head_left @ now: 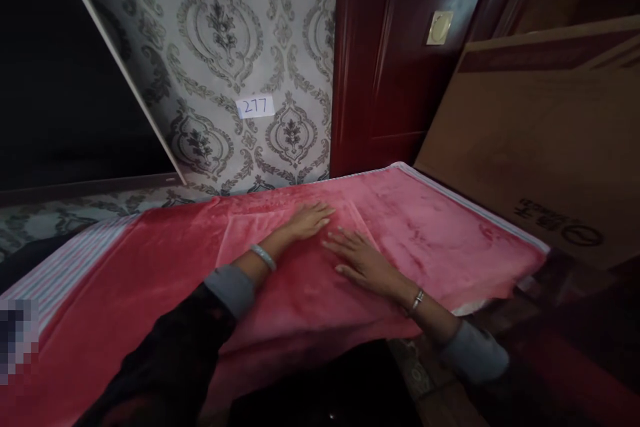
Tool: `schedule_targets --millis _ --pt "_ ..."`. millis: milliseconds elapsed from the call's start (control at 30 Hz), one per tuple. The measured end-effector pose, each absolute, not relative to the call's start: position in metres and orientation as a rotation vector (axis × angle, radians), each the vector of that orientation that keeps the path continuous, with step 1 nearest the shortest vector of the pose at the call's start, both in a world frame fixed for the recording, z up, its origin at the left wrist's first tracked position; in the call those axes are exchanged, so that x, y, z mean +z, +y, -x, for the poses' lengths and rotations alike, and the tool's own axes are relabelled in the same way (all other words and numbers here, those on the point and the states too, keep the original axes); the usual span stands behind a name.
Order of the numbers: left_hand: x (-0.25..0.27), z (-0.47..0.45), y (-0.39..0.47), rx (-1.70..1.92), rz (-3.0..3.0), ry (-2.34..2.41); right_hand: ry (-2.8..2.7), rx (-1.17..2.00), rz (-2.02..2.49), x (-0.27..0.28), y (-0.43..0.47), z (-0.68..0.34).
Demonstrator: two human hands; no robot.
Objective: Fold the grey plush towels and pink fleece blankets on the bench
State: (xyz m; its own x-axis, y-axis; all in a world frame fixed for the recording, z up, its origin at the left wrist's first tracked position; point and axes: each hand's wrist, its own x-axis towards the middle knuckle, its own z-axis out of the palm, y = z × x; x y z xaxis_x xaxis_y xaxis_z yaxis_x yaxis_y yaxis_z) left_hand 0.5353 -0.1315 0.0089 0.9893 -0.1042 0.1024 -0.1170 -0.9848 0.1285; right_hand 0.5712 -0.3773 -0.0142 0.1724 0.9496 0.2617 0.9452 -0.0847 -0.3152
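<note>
A plush pink-red blanket [430,227] is spread over a surface in front of me and hangs down its near side. A rectangular folded layer or panel of the same red cloth [295,287] lies on its middle. My left hand [309,220] rests flat near the far part of this panel, fingers stretched out to the right. Close beside it, my right hand [360,257] lies palm down on the cloth with its fingers spread, pointing left. Neither hand grips anything. Under the blanket, a striped cloth [83,260] shows at the left.
Behind the blanket stands a patterned wall with a paper label [255,107] reading 277. A dark screen [75,80] is at the left. A large cardboard box [540,133] leans at the right, by a dark red door panel [385,60] with a switch [440,28].
</note>
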Motion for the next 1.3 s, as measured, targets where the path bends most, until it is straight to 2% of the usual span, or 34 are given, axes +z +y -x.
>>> schedule_targets --millis 133,367,600,767,867,1033,1167,1300 --pt "-0.013 -0.566 -0.152 0.002 -3.019 -0.131 -1.819 -0.022 2.153 -0.04 -0.376 -0.576" --pt "-0.042 -0.565 -0.15 0.114 -3.019 -0.158 -1.843 -0.153 2.086 -0.075 -0.425 -0.547" --pt "-0.025 -0.567 -0.157 -0.033 -2.996 -0.109 -1.792 -0.133 2.057 -0.095 -0.462 -0.524" --pt "-0.003 -0.524 -0.147 -0.025 -2.916 -0.19 -1.5 0.013 1.925 -0.062 -0.465 -0.538" --pt "0.006 -0.466 -0.143 0.022 -2.893 -0.266 -1.398 0.012 1.879 -0.029 -0.429 -0.554" --pt "0.009 -0.384 -0.159 -0.009 -2.841 -0.256 -1.702 0.023 1.834 0.007 -0.304 -0.576" --pt "-0.007 -0.36 -0.179 0.008 -2.871 -0.16 -1.946 0.026 2.004 0.003 -0.22 -0.573" --pt "-0.029 -0.347 -0.194 0.098 -2.879 -0.116 -2.025 0.026 2.113 -0.023 -0.199 -0.561"
